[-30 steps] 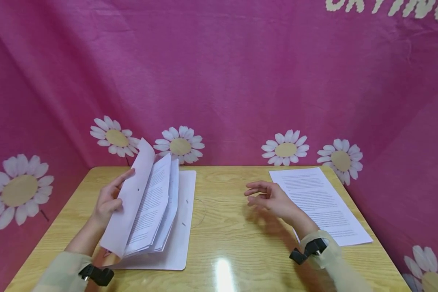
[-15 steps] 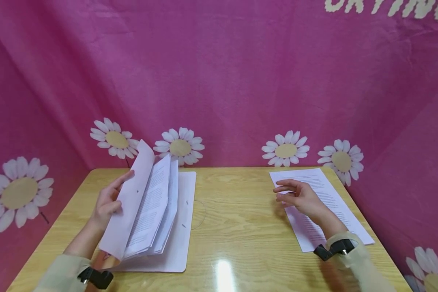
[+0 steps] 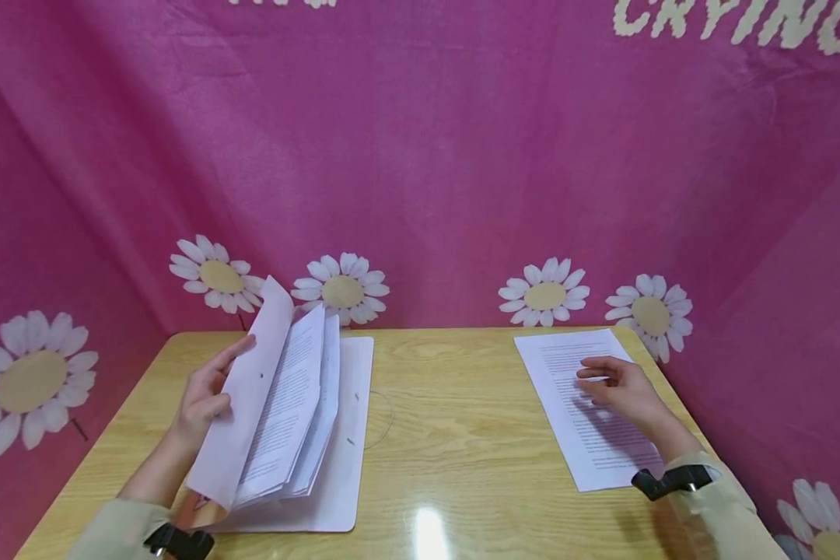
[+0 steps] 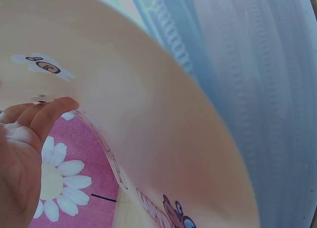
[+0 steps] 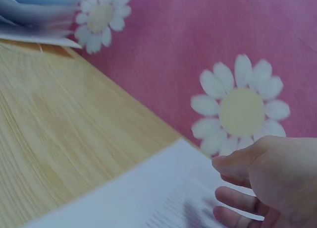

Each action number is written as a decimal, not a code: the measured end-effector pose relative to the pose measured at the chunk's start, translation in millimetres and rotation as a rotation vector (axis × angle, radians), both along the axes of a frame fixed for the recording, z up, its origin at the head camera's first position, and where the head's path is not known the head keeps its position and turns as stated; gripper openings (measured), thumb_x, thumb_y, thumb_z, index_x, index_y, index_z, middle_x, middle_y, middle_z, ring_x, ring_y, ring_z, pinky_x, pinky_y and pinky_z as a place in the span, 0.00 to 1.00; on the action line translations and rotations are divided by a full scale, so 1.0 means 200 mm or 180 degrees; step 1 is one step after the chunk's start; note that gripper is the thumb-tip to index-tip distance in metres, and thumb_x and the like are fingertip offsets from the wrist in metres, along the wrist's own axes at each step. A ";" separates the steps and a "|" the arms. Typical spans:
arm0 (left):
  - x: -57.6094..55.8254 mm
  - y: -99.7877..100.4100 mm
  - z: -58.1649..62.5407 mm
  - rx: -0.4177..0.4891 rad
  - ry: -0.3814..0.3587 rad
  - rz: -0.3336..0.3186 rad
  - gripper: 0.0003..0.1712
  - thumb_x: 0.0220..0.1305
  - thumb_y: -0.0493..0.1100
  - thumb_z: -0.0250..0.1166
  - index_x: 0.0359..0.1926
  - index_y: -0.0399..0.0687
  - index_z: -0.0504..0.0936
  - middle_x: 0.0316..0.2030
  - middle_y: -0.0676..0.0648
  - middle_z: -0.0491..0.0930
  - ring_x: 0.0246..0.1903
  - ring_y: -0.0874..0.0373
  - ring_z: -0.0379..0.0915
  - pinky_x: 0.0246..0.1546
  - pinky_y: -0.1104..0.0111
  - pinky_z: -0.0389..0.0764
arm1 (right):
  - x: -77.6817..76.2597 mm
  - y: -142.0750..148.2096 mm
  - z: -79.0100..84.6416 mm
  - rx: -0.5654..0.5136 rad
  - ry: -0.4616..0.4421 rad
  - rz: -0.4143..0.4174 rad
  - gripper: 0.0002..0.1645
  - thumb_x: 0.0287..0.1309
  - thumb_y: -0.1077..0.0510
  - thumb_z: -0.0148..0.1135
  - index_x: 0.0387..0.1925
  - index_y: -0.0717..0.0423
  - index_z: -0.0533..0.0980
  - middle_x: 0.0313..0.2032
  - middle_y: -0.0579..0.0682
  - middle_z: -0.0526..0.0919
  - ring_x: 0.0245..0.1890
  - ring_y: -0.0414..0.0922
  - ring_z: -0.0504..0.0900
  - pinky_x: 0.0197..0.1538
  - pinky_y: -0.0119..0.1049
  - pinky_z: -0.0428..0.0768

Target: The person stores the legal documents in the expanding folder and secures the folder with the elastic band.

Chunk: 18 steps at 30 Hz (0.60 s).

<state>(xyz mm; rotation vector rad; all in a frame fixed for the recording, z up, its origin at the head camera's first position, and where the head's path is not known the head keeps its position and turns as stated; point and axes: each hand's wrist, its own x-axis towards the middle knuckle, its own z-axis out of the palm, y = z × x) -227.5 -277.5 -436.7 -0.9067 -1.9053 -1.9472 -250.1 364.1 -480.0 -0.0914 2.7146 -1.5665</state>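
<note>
While my left hand [image 3: 201,395] gripped the bendy cover [image 3: 243,424], my empty right hand [image 3: 626,393] hung loose-fingered over paper [image 3: 588,428] that seemed light, floppy and best pinched at an edge.

Pale wood-grain table [image 3: 448,420], open paper-filled folder [image 3: 348,474] at left, printed paper [image 3: 554,377] at right

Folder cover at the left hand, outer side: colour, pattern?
Folder cover: peach-orange outside, with printed cartoon figures. Best seen in the left wrist view.
</note>
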 end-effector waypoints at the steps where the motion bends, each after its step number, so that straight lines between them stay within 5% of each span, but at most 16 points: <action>1: 0.00 0.00 0.00 0.0002 0.0005 -0.0002 0.50 0.43 0.24 0.48 0.75 0.31 0.69 0.55 0.43 0.84 0.38 0.56 0.80 0.23 0.72 0.79 | 0.00 0.02 -0.01 0.0051 -0.0006 -0.0062 0.34 0.70 0.60 0.68 0.70 0.71 0.70 0.59 0.70 0.81 0.45 0.47 0.85 0.40 0.41 0.87; 6: 0.00 0.00 0.00 -0.0025 -0.0019 0.0068 0.50 0.42 0.24 0.49 0.75 0.32 0.70 0.53 0.43 0.85 0.36 0.56 0.79 0.23 0.72 0.79 | 0.00 0.12 -0.06 0.0292 0.0116 -0.0291 0.32 0.69 0.59 0.69 0.67 0.73 0.72 0.56 0.71 0.81 0.43 0.47 0.84 0.38 0.36 0.86; 14: -0.01 0.00 -0.01 0.0029 -0.0019 -0.0006 0.50 0.43 0.24 0.48 0.75 0.37 0.72 0.51 0.44 0.86 0.35 0.57 0.80 0.24 0.74 0.80 | 0.00 0.24 -0.10 0.0796 0.0333 -0.0581 0.28 0.65 0.63 0.70 0.62 0.75 0.75 0.54 0.73 0.80 0.48 0.63 0.82 0.35 0.27 0.79; 18: 0.00 -0.01 0.00 -0.0001 -0.0080 0.0019 0.51 0.42 0.24 0.49 0.75 0.36 0.71 0.54 0.43 0.85 0.36 0.56 0.80 0.23 0.73 0.81 | -0.01 0.27 -0.12 0.1028 0.0366 -0.0599 0.29 0.62 0.63 0.72 0.60 0.75 0.75 0.53 0.73 0.80 0.49 0.64 0.81 0.38 0.32 0.79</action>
